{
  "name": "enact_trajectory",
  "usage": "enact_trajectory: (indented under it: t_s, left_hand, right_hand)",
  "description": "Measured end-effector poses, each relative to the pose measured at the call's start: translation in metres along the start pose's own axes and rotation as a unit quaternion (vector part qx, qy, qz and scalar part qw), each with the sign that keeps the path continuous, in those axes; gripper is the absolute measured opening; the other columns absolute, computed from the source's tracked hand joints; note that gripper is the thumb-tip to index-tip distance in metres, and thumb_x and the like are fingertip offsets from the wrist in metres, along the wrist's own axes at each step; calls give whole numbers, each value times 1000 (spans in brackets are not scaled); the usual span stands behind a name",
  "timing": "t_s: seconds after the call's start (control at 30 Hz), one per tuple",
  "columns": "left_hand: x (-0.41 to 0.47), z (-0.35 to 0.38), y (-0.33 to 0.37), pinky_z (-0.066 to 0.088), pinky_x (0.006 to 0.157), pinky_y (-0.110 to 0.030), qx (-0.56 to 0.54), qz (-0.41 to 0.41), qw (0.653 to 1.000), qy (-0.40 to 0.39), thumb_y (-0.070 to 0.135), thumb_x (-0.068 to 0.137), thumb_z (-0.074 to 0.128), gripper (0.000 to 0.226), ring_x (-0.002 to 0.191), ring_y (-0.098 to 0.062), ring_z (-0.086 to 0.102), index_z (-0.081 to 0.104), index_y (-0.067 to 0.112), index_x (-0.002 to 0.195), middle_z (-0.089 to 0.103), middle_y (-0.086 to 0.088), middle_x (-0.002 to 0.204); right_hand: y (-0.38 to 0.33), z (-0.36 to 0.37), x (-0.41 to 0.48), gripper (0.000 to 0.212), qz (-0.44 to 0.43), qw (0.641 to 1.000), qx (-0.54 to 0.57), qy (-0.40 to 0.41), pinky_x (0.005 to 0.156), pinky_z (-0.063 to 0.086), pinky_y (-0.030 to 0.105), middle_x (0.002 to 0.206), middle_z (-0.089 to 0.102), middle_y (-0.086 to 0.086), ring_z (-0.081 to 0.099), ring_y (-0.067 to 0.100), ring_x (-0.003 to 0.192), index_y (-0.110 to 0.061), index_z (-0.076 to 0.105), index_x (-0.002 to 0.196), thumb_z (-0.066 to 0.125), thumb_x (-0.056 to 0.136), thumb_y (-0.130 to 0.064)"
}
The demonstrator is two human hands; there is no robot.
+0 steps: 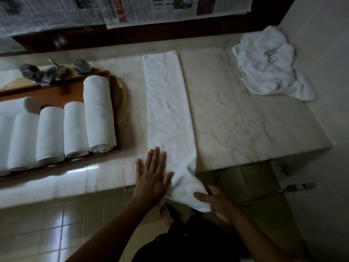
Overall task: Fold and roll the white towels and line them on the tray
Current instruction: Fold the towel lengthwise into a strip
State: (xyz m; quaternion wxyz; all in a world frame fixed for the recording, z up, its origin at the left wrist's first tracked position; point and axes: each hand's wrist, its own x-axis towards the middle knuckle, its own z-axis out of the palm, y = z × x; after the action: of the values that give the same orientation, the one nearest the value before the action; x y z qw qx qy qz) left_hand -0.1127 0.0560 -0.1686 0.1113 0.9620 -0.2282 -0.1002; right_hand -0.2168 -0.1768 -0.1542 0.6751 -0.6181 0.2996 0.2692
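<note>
Folded towel [168, 110], on tabletop [236, 120]: our left hand [151, 178] lay flat at its edge, right hand [217, 203] gripped its near end. We judged tight rolling next.

Plain white folded towel [168, 110] touching the left hand [151, 178]. Left of that hand, white rolled towels [99, 112] on a reddish-brown tray [62, 93]. Beyond the right hand [219, 203], cream marble countertop [236, 118] with grey veins.

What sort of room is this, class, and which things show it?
Probably a bathroom, perhaps a hotel's: marble vanity counter, metal tap handles, tiled floor, and rolled white towels on a tray.
</note>
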Motion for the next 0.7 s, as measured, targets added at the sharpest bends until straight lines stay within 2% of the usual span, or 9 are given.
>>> enact_trajectory:
  t_s: [0.07, 0.13, 0.17, 0.3, 0.43, 0.53, 0.6, 0.63, 0.7]
  left_hand:
    - [0, -3, 1, 1, 125, -59, 3, -2, 1000, -9, 64, 104, 14, 74, 157, -20, -16, -2, 23, 164, -14, -2, 171]
    - [0, -4, 1, 0, 125, -59, 15, -2, 1000, -12, 65, 104, 12, 75, 157, -20, -17, -3, 23, 164, -14, -3, 171]
    - [0, -3, 1, 1, 125, -60, 20, -2, 1000, -12, 64, 104, 13, 75, 157, -21, -15, -2, 22, 164, -13, -4, 171]
    - [0, -2, 1, 2, 124, -61, 15, -6, 1000, -11, 63, 104, 18, 75, 158, -22, -11, 1, 21, 164, -10, -5, 171]
    - [0, -7, 3, -2, 125, -59, 10, -5, 1000, -23, 64, 104, 12, 74, 156, -19, -20, -7, 23, 163, -20, -2, 170]
    - [-2, -10, 5, -2, 125, -58, 3, -10, 1000, -24, 64, 105, 13, 74, 156, -19, -19, -6, 23, 164, -18, -3, 170]
    - [-1, -14, 8, 7, 125, -58, 8, -23, 999, -22, 63, 104, 19, 75, 158, -23, -9, 4, 21, 164, -7, -8, 172]
    - [3, -17, 10, 12, 124, -57, 6, -33, 999, -14, 62, 104, 23, 74, 158, -25, -1, 9, 21, 164, 0, -9, 172]
    - [12, -24, 13, 16, 123, -56, -8, -38, 999, 5, 58, 104, 28, 71, 158, -27, 5, 12, 22, 163, 4, -9, 171]
  right_hand:
    - [9, -6, -3, 8, 23, 995, -94, 15, 62, 51, 22, 74, 75, -2, 72, 7, 68, -10, 70, 90, 79, 88, -12]
    - [23, -9, 0, 18, 38, 980, -193, 18, 57, 44, 24, 55, 63, -8, 60, 3, 52, -15, 64, 79, 74, 93, -16]
    - [24, -8, 0, 20, 32, 979, -200, 14, 55, 43, 25, 52, 61, -7, 58, 4, 51, -14, 63, 77, 72, 95, -14]
    - [22, -7, -2, 20, 17, 989, -144, 24, 55, 46, 19, 61, 68, -6, 63, 3, 57, -14, 68, 78, 67, 96, -4]
    - [41, -19, 8, 28, 3, 963, -250, 103, 63, 43, 27, 65, 60, -8, 57, 2, 62, -20, 60, 71, 72, 93, -7]
    - [24, -19, 11, 27, -53, 946, -249, 201, 64, 44, 13, 74, 64, -11, 64, 17, 79, -23, 64, 76, 69, 93, -3]
    - [4, -13, 9, 19, -114, 928, -251, 249, 66, 43, 7, 77, 64, -11, 64, 16, 81, -23, 66, 83, 67, 94, -7]
    - [-6, -9, 9, 14, -161, 912, -263, 272, 69, 46, 10, 80, 66, -11, 65, 14, 81, -25, 66, 86, 66, 95, -14]
    - [-29, 5, 11, 8, -272, 861, -309, 298, 79, 55, 31, 98, 68, -6, 66, 17, 91, -27, 67, 100, 61, 95, -26]
